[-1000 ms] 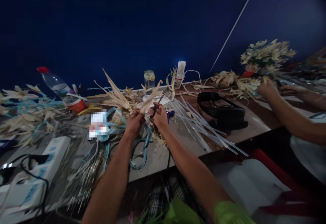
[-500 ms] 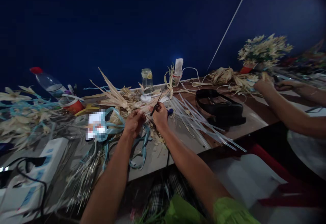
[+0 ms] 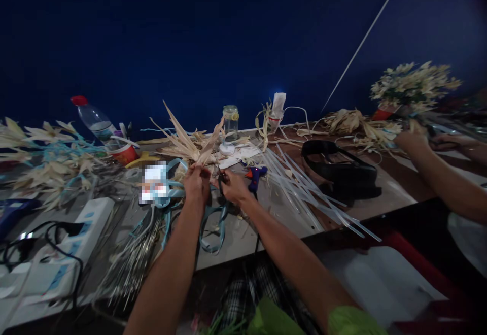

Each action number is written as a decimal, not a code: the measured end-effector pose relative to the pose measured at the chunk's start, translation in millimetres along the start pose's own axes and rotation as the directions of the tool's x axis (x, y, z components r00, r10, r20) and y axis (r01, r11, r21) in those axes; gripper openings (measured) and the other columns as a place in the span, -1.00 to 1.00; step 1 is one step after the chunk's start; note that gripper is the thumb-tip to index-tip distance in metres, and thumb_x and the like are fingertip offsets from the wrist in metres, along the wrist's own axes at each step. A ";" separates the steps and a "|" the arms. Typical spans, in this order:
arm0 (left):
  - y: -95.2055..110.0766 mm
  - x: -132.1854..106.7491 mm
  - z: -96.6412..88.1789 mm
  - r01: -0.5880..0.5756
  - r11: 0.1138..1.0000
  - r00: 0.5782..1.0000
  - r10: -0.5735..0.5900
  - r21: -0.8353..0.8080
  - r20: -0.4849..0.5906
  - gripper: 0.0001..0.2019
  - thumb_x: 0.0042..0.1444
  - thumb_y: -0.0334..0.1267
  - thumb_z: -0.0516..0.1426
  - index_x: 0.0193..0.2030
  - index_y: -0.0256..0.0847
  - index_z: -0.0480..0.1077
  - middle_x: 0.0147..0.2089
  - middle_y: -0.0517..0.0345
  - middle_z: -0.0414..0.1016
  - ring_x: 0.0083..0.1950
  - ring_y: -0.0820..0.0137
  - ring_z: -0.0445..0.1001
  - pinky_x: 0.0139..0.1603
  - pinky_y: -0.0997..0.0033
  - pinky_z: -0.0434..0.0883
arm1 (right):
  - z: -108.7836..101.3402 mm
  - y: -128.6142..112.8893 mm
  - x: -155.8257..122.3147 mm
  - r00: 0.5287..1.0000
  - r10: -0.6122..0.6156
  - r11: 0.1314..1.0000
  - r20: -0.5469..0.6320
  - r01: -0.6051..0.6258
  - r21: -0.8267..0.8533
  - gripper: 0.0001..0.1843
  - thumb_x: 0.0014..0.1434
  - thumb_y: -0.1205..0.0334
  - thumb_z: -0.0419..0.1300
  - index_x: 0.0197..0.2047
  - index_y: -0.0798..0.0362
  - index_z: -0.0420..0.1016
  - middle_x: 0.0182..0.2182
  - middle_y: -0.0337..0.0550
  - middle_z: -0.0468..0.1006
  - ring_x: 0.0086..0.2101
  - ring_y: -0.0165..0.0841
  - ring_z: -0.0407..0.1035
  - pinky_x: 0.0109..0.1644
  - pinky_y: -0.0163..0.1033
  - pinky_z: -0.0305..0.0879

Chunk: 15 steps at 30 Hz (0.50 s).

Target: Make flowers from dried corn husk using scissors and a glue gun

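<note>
Dried leaf (image 3: 208, 146) held up over the worktop (image 3: 271, 212).
Left hand (image 3: 197, 183) grips it, just left of the blue glue gun (image 3: 255, 174); right hand (image 3: 233, 187) is closed on what seem to be scissors (image 3: 220, 176).

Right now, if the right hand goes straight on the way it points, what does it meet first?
Likely the dried husk pinched in the left hand: the right hand, gripping a dark tool, points left at it. Depth unclear.
</note>
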<state>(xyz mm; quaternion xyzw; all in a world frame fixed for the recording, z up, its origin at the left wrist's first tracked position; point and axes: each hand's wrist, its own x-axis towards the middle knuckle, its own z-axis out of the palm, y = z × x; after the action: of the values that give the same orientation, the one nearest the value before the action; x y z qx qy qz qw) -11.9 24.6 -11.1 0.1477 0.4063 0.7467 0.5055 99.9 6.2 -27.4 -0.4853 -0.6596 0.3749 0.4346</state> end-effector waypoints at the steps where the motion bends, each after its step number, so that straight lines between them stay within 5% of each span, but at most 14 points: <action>1: -0.5 0.6 0.6 0.001 1.000 1.000 -0.001 -0.001 -0.007 -0.83 -0.24 -0.40 0.20 -0.48 -0.25 0.26 -0.64 0.36 0.29 -0.63 0.58 0.28 -0.51 0.54 0.27 | 0.2 0.0 -0.3 1.000 -0.004 0.998 0.011 0.005 -0.055 -0.71 -0.03 0.10 0.21 -0.24 0.07 0.39 -0.47 -0.22 0.48 -0.45 -0.43 0.33 -0.38 -0.37 0.23; 15: -4.3 -10.0 4.6 0.121 0.992 0.991 -0.123 0.041 0.054 -0.81 -0.23 -0.34 0.21 -0.43 -0.25 0.30 -0.65 0.31 0.33 -0.66 0.53 0.32 -0.68 0.61 0.18 | -1.5 -5.8 -1.0 1.000 -0.024 0.968 -0.003 0.022 -0.249 -0.74 0.04 0.13 0.16 -0.21 0.08 0.42 -0.41 -0.15 0.53 -0.41 -0.38 0.37 -0.31 -0.33 0.25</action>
<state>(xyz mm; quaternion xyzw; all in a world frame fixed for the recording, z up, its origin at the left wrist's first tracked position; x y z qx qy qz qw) -1.8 18.6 -9.4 0.1530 0.4140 0.7022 0.5587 99.6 3.9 -21.7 -0.5294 -0.7056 0.2827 0.3768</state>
